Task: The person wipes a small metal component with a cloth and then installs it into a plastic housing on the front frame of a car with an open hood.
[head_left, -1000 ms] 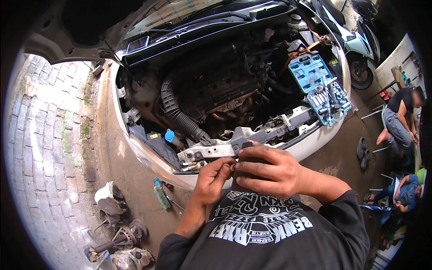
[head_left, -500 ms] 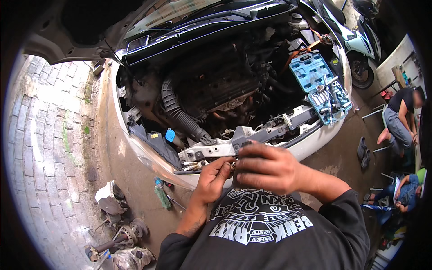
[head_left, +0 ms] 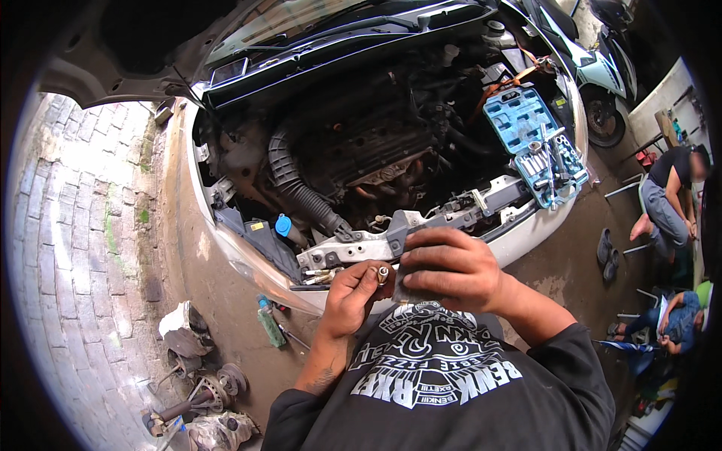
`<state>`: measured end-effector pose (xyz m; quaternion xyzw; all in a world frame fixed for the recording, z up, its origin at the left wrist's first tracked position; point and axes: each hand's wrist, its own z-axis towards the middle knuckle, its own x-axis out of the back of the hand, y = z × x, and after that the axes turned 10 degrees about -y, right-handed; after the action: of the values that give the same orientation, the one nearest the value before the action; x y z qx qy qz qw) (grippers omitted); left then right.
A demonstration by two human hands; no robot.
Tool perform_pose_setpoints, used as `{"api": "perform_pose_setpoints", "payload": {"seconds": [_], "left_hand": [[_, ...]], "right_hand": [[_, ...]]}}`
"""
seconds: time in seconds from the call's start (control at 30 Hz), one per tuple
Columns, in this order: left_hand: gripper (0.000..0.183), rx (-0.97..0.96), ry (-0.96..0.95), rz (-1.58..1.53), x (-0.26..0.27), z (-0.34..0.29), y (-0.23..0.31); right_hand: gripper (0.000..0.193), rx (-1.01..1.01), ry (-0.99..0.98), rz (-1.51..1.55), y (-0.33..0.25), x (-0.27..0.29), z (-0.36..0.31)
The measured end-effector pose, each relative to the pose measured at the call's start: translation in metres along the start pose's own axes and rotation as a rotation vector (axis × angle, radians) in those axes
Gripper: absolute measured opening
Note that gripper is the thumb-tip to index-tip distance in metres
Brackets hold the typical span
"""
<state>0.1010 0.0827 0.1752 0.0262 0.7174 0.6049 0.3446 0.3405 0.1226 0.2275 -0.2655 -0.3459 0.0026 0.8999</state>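
Between the thumb and fingers of my left hand (head_left: 352, 299) is a spark plug (head_left: 383, 275), its round metal end turned up toward me. My right hand (head_left: 455, 272) is close beside it on the right, fingers bent over a thin dark grey piece that looks like sandpaper (head_left: 408, 292). A small gap shows between the plug's end and my right fingertips. Several more spark plugs (head_left: 322, 277) lie on the car's front edge, just left of my left hand. Both hands are above the front of the open engine bay, close to my shirt.
Ahead lies the engine (head_left: 368, 143) with a ribbed air hose (head_left: 293, 177) and a blue cap (head_left: 283, 225). A blue socket set case (head_left: 519, 124) rests open at the right. Car parts (head_left: 218, 387) and a green bottle (head_left: 271, 327) are on the ground. Two people sit far right.
My right hand, blurred and over the plug before, has shifted slightly right and is now sharp. The plug's end has come into clear view in my left hand.
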Motion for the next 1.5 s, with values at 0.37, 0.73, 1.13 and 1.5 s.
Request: {"api": "perform_pose_setpoints", "payload": {"seconds": [0.37, 0.73, 1.13, 1.5], "left_hand": [[0.034, 0.046, 0.016, 0.263, -0.006, -0.005, 0.009], [0.023, -0.042, 0.144, 0.395, -0.015, 0.005, 0.008], [0.020, -0.147, 0.173, 0.457, -0.020, 0.009, 0.005], [0.019, -0.134, 0.182, 0.452, -0.013, 0.005, -0.004]], "right_hand": [[0.033, 0.066, -0.010, -0.123, -0.003, -0.010, 0.000], [0.027, 0.041, 0.054, -0.208, 0.019, -0.015, -0.002], [0.032, 0.121, 0.039, -0.191, 0.005, -0.012, -0.001], [0.037, 0.044, 0.035, -0.273, 0.021, -0.013, -0.008]]}}
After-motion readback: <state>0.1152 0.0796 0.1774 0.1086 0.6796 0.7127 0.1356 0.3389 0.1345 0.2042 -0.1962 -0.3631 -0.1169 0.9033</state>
